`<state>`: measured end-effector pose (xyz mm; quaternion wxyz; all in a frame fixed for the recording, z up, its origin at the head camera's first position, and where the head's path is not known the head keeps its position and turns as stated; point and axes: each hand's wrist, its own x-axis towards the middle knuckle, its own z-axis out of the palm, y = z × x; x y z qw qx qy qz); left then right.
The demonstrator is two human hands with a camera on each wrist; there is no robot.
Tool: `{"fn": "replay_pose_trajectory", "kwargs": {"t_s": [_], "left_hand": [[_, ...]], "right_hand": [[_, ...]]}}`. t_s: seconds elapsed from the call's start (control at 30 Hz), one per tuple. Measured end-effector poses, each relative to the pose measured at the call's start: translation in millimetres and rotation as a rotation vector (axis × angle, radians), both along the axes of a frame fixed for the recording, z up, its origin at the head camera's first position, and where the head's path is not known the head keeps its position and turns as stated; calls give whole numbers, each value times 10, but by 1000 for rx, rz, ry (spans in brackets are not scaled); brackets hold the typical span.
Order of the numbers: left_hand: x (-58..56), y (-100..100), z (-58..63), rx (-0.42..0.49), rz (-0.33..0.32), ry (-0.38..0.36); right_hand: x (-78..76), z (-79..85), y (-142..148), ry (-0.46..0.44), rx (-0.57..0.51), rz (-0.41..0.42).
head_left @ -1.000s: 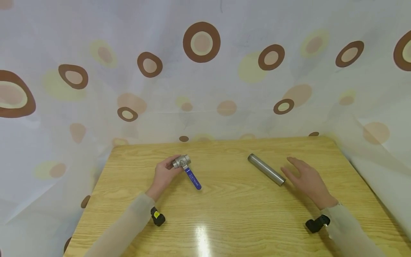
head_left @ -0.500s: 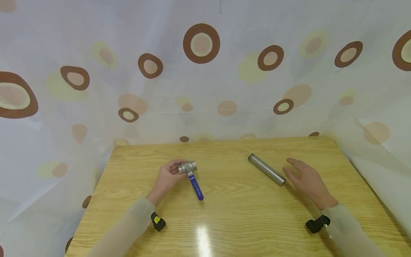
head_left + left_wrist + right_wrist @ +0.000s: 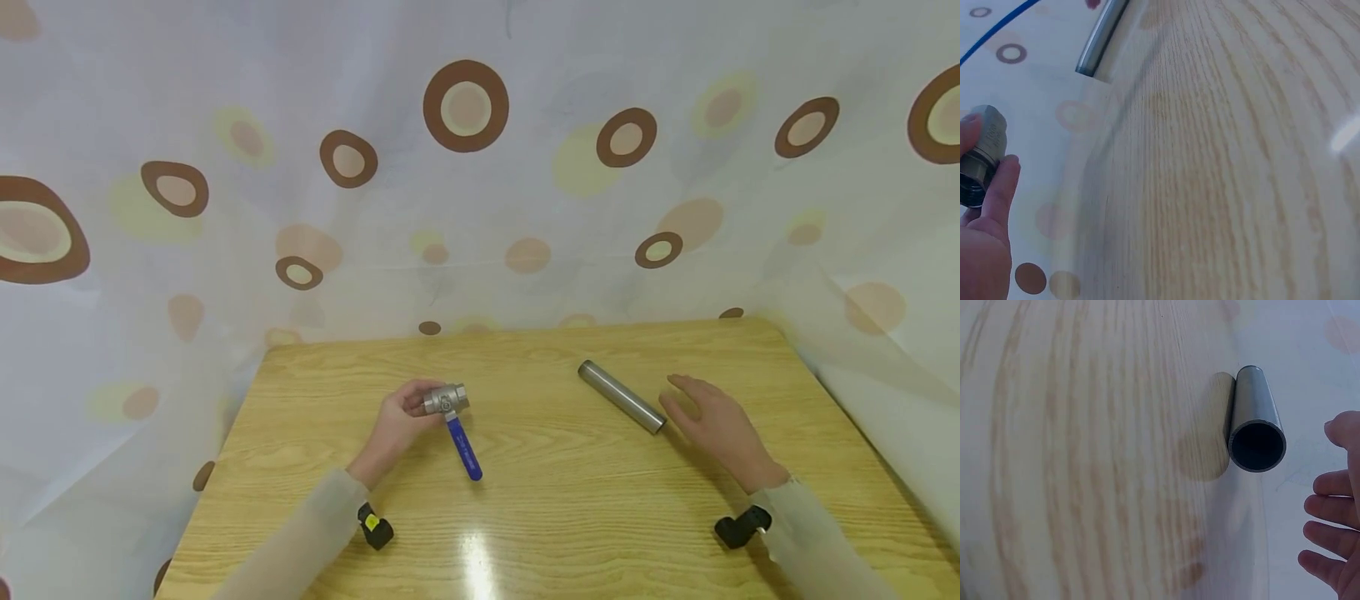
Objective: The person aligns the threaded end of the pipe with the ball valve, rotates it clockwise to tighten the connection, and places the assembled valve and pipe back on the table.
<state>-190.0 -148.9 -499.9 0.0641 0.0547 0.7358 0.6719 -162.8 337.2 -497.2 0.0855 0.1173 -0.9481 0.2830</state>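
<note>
My left hand grips a silver ball valve by one end of its body. The valve's long blue lever handle points toward the front of the table. In the left wrist view the thumb and fingers hold the valve body, its threaded opening facing the camera. A steel pipe lies slantwise on the table to the right. Just right of the pipe's near end, my right hand hovers with fingers extended, holding nothing. The right wrist view shows the pipe's hollow end apart from the fingertips.
The wooden table reaches back to a white curtain with brown and beige circles, which also hangs at both sides. Black wrist cameras are worn at both cuffs, the left camera and the right camera.
The left hand has carried the valve a little right and toward the front, and the lever has swung more toward the front. My right hand and the pipe have hardly moved.
</note>
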Motion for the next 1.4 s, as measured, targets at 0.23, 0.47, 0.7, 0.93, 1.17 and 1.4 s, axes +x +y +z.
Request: {"fn": "replay_pose_trajectory", "kwargs": {"t_s": [0.23,0.47,0.7,0.93,1.17,1.4], "left_hand": [[21,17,4,13,-50,-32],[34,52,11,-5,-99,-33],[45,91,14,12,-116,-37],[70,104,7,4,-138,-52],[90,120,17,11,-151,-59],[88,120,17,19,-154,-62]], "right_hand": [[-6,-7,2,2,-1,2],[3,-20,1,-7,-8,-3],[-3,-94,-8,-11,-77,14],[9,-174,-25,-101,-174,-36],[-26,-300,-73,-125,-192,-21],[-31,-334,-117,-97,-140,-2]]}}
